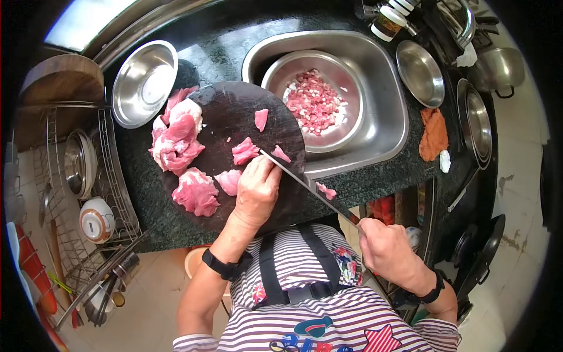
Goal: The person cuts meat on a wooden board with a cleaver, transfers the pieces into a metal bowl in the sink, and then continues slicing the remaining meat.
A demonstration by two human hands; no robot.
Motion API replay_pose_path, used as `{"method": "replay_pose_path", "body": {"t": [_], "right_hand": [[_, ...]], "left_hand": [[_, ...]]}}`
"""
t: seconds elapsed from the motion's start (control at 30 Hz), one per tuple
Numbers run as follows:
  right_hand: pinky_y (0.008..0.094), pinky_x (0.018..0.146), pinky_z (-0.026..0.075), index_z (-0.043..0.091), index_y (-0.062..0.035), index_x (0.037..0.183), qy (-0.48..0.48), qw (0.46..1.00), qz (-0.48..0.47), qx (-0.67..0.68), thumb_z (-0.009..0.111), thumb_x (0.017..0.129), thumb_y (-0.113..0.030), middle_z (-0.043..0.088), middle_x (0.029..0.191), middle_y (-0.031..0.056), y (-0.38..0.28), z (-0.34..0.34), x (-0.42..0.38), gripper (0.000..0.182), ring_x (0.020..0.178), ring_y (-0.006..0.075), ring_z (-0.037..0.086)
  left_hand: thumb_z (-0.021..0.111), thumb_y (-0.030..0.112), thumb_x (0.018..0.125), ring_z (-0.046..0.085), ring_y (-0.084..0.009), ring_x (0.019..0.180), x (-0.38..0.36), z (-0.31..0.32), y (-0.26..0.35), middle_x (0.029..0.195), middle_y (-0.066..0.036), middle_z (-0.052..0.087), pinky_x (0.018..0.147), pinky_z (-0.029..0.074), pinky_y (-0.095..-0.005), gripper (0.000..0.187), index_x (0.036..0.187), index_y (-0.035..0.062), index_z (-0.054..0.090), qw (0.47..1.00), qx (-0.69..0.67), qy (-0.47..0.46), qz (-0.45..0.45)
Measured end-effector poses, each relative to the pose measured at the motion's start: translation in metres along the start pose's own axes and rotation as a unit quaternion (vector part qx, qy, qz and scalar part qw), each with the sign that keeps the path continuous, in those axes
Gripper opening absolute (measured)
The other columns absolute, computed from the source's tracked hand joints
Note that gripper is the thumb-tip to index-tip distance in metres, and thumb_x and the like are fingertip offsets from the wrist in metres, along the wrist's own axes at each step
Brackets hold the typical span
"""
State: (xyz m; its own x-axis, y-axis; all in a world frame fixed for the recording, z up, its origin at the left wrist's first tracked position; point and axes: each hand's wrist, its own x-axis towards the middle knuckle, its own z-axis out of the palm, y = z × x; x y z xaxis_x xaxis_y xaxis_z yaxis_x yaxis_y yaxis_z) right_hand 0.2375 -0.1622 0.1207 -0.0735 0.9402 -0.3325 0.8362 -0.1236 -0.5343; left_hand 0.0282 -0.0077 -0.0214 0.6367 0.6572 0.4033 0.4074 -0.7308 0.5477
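Two hands curl: left hand (pixel 258 186) against meat (pixel 244 151) beyond it, right hand (pixel 389 252) round a knife (pixel 312 188).

Pink meat (pixel 179 138), streaked with white, shows at centre left against a dark brown board (pixel 223 111); pink-and-white chopped pieces (pixel 314 102) fill the silvery bowl (pixel 353 105) at upper centre. The counter (pixel 375 186) is speckled dark green — the cloth (pixel 433 134) at right is rusty orange. Dark stripes cross the white shirt (pixel 258 325) at bottom centre — its star (pixel 381 338) is red-striped.

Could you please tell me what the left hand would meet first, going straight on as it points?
The left hand would probably first meet the long grey metal knife blade crossing at its fingertips, though their exact depth is unclear.
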Motion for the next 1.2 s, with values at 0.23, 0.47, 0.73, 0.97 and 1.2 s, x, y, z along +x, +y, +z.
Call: {"method": "replay_pose_path", "body": {"t": [0.23, 0.47, 0.73, 0.97, 1.2], "right_hand": [[0.0456, 0.053, 0.052, 0.048, 0.0006, 0.088, -0.005, 0.999, -0.011, -0.035, 0.06, 0.076, 0.001, 0.061, 0.073, 0.0198, 0.0, 0.024, 0.026, 0.016, 0.061, 0.0386, 0.064], [0.0475, 0.055, 0.05, 0.05, -0.0015, 0.09, 0.044, 0.998, -0.026, 0.023, 0.061, 0.081, -0.003, 0.06, 0.074, 0.0184, 0.003, 0.018, 0.017, 0.015, 0.062, 0.04, 0.062], [0.0468, 0.054, 0.049, 0.051, -0.0013, 0.09, 0.045, 0.998, -0.027, 0.016, 0.061, 0.082, -0.003, 0.06, 0.074, 0.0182, 0.003, 0.016, 0.006, 0.013, 0.061, 0.0395, 0.062], [0.0468, 0.053, 0.05, 0.051, -0.0013, 0.089, 0.029, 0.999, -0.019, 0.005, 0.061, 0.082, -0.003, 0.06, 0.072, 0.0177, 0.005, 0.012, 0.002, 0.013, 0.061, 0.0392, 0.062], [0.0469, 0.053, 0.05, 0.05, 0.0001, 0.088, -0.002, 1.0, -0.022, -0.009, 0.061, 0.081, -0.002, 0.061, 0.07, 0.0189, 0.002, 0.005, 0.013, 0.013, 0.061, 0.0397, 0.062]], "left_hand": [[0.062, -0.005, 0.066, 0.061, -0.0349, 0.092, 0.0, -0.002, 0.001, 0.098, -0.017, 0.06, 0.079, 0.053, -0.0407, 0.033, 0.098, -0.0042, 0.065, 1.0, 0.028, -0.006, 0.006], [0.061, -0.005, 0.069, 0.063, -0.0343, 0.095, -0.003, -0.002, 0.004, 0.102, -0.017, 0.061, 0.082, 0.054, -0.0403, 0.035, 0.103, -0.005, 0.066, 1.0, 0.016, 0.01, -0.013], [0.062, -0.007, 0.068, 0.063, -0.0353, 0.099, -0.008, -0.005, 0.003, 0.105, -0.019, 0.062, 0.084, 0.054, -0.0394, 0.034, 0.103, -0.0069, 0.066, 1.0, 0.003, 0.026, -0.013], [0.061, -0.007, 0.067, 0.063, -0.0356, 0.097, -0.006, -0.005, 0.001, 0.101, -0.018, 0.061, 0.083, 0.054, -0.0397, 0.033, 0.099, -0.0077, 0.065, 1.0, 0.007, 0.012, -0.003], [0.06, -0.006, 0.067, 0.062, -0.0345, 0.094, -0.003, -0.006, 0.001, 0.095, -0.016, 0.059, 0.08, 0.053, -0.0395, 0.029, 0.095, -0.0058, 0.064, 1.0, 0.017, 0.006, -0.007]]}}
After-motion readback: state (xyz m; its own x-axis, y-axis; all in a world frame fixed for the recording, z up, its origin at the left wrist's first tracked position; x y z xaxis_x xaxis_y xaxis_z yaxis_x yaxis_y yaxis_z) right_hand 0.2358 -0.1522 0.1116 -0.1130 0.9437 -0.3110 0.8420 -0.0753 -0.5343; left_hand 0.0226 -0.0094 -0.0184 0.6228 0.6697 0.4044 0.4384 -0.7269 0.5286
